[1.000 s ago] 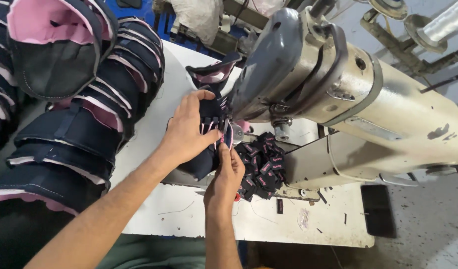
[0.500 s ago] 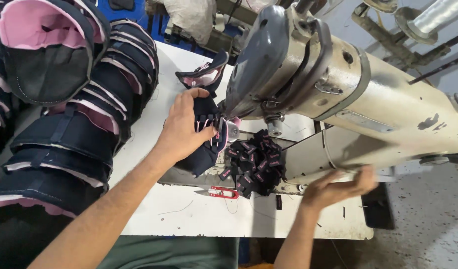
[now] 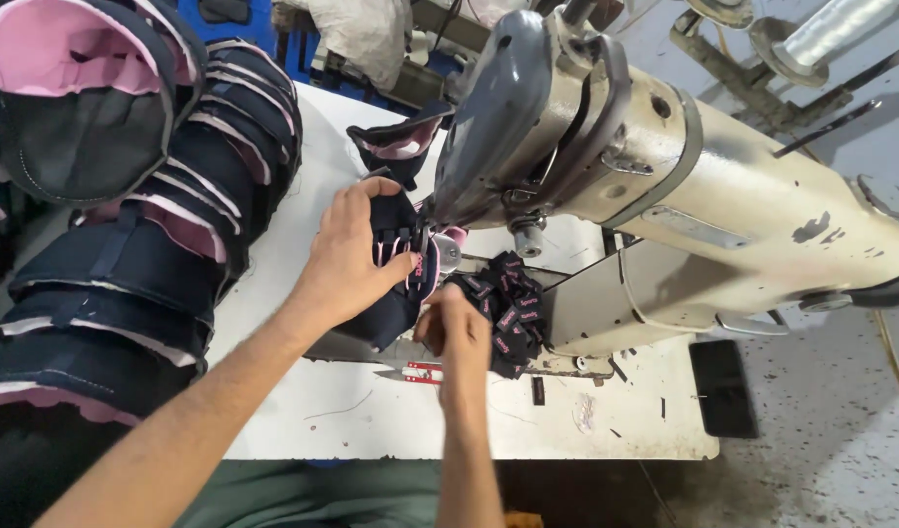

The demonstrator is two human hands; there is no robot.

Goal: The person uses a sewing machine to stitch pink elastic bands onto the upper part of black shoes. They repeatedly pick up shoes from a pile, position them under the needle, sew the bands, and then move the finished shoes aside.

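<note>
My left hand [image 3: 350, 256] presses a dark navy shoe upper with pink trim [image 3: 398, 293] against the post under the head of a cream industrial sewing machine [image 3: 664, 186]. Its fingers spread over the piece beside the needle area. My right hand [image 3: 459, 330] grips the lower edge of the same piece, just left of a heap of small black labels with pink print [image 3: 503, 311]. A second navy and pink piece [image 3: 400, 145] lies behind the machine head.
Stacks of navy and pink shoe uppers [image 3: 127, 225] fill the left side. Small red-handled snips [image 3: 415, 373] lie on the white table [image 3: 303, 411] under my right hand. A black pedal-like slab [image 3: 723, 386] lies on the grey floor at right.
My right hand, out at the right a half second ago, has come back to the piece at the needle. My left hand stays on the piece.
</note>
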